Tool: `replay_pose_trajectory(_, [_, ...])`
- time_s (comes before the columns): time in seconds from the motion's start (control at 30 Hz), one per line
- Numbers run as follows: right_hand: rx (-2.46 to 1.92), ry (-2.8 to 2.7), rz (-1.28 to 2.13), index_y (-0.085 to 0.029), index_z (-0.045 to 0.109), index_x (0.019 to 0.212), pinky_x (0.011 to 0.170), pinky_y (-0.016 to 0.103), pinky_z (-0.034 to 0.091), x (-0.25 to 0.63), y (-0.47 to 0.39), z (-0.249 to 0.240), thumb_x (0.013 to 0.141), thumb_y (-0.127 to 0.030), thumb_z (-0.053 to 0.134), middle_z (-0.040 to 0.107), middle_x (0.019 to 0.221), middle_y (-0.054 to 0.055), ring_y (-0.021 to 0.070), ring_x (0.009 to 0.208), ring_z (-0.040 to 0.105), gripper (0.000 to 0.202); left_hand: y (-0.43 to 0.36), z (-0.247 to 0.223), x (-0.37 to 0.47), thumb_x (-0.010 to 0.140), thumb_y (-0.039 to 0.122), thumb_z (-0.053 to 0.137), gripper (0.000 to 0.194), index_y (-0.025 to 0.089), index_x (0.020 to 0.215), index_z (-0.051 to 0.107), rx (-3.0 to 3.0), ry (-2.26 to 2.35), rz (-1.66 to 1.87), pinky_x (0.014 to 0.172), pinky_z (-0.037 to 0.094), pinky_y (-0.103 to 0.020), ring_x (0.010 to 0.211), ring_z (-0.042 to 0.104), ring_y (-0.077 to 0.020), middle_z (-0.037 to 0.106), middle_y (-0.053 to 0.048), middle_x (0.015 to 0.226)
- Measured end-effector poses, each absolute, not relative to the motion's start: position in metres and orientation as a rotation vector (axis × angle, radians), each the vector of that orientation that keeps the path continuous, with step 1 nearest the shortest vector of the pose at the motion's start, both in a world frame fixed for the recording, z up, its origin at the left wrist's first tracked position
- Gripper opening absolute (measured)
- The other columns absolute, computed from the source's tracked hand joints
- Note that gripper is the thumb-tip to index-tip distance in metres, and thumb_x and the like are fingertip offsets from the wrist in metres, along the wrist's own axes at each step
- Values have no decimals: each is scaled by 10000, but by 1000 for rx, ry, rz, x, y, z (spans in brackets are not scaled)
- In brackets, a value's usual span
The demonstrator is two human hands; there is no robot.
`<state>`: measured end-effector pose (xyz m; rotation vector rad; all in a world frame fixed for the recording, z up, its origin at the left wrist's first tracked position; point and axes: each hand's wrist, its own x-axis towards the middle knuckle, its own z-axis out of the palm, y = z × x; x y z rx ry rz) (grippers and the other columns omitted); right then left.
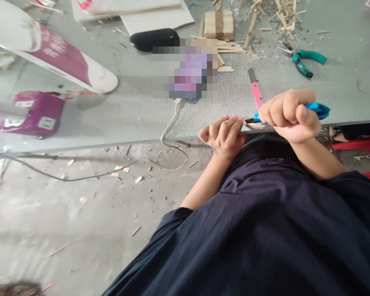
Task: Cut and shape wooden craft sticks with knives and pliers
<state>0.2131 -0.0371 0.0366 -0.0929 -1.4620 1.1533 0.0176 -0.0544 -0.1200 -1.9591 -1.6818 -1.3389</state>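
Along near tabletop edge, gripping blue tool in right hand
Likely carving, with left hand curled, hold unclear; needs steadying next.

At the near edge of the tabletop, my right grip covers the middle of a blue tool; anything inside my left grip is hidden; pixelation blurs a purple object beyond

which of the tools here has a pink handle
The folding razor lying on the table, just left of the right hand. The pliers have green and black handles; the hand-held tool is mostly blue.
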Motion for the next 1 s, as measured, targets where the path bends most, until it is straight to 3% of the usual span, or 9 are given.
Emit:
replay_pose_trajectory(0.13, [-102, -1501, 1153, -286, 281, 612, 478, 327, 299, 213, -40, 40, 1030, -648, 786, 161, 471, -104, 90, 418, 164, 749, -54, -123, 18, 1018, 502, 670, 298, 376, 1129, 917, -1968, -1655, -1356, 1167, 362, -639, 1221, 834, -369, 945, -70, 1124])
replay_pose_trajectory(0.3, [134, -1482, 1156, -296, 292, 644, 470, 337, 231, 210, -42, 44, 1066, -416, 691, 228, 487, -90, 110, 410, 174, 592, -52, -124, 15, 1016, 517, 685, 302, 374, 1146, 917, -2015, -1649, -1366, 1170, 352, -646, 1247, 821, -381, 942, -82, 1148])
replay_pose_trajectory(0.5, [-53, -1429, 1255, -290, 251, 597, 483, 329, 201, 209, -44, 48, 996, -524, 750, 186, 444, -108, 95, 403, 130, 680, -49, -126, 13, 1014, 468, 696, 275, 382, 1154, 916, -2016, -1605, -1378, 1141, 374, -632, 1246, 824, -373, 943, -80, 1145])
replay_pose_trajectory(0.67, [32, -1413, 1231, -275, 288, 616, 495, 313, 214, 207, -43, 45, 1055, -432, 704, 225, 469, -104, 89, 413, 153, 625, -47, -126, 12, 987, 414, 728, 223, 402, 1114, 910, -1969, -1493, -1419, 1068, 378, -607, 1140, 842, -356, 945, -51, 1045])
replay_pose_trajectory(0.77, [-37, -1467, 1181, -274, 361, 621, 508, 311, 230, 202, -46, 39, 1012, -501, 778, 309, 509, -87, 95, 451, 250, 615, -45, -124, 10, 955, 444, 744, 226, 395, 1101, 909, -1987, -1449, -1417, 1005, 388, -596, 1080, 851, -359, 943, -61, 998])
replay_pose_trajectory(0.87, [-22, -1470, 1175, -271, 352, 644, 507, 299, 220, 200, -48, 34, 1071, -477, 713, 284, 520, -99, 81, 452, 228, 596, -43, -121, 9, 975, 399, 757, 191, 399, 1093, 908, -1978, -1398, -1402, 965, 403, -573, 1040, 863, -336, 945, -47, 987])
replay_pose_trajectory(1.0, [4, -1627, 1136, -249, 437, 631, 530, 293, 243, 200, -47, 31, 1011, -449, 842, 367, 576, -82, 75, 506, 301, 590, -44, -114, 10, 996, 357, 766, 194, 400, 1120, 908, -1985, -1336, -1387, 948, 390, -571, 1003, 870, -334, 949, -44, 1004])
